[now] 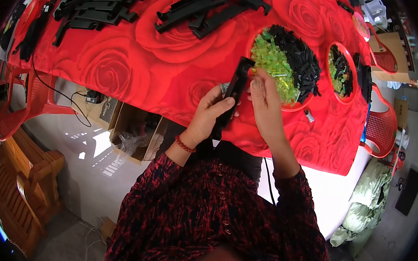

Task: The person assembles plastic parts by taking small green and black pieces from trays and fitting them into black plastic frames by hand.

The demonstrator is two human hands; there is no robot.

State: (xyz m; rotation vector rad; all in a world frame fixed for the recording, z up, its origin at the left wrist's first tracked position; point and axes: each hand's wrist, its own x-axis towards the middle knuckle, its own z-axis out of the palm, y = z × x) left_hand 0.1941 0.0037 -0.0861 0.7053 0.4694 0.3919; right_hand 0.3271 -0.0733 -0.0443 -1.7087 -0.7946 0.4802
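Black plastic strip (pixel 237 86), one, is held upright at a slant over the near side of the red rose-patterned table (pixel 167 95). At far left, a pile of black strips (pixel 103 9) overlaps and is cut off at the upper edge; no reliable count. Right of it, a second cluster of strips (pixel 220 21), several, likewise overlapping. Left hand (pixel 208 113), one bead bracelet (pixel 185 144) at its wrist: grip closed around the strip, whose lower end is hard to make out against dark clothing. Right hand (pixel 268 105): fingertips drawn in at the strip's upper end; whether they pinch anything cannot be told. Farther right, two red-rimmed round containers, one large (pixel 296 107), one small (pixel 355 78), each hold green and black pieces, too many to count.
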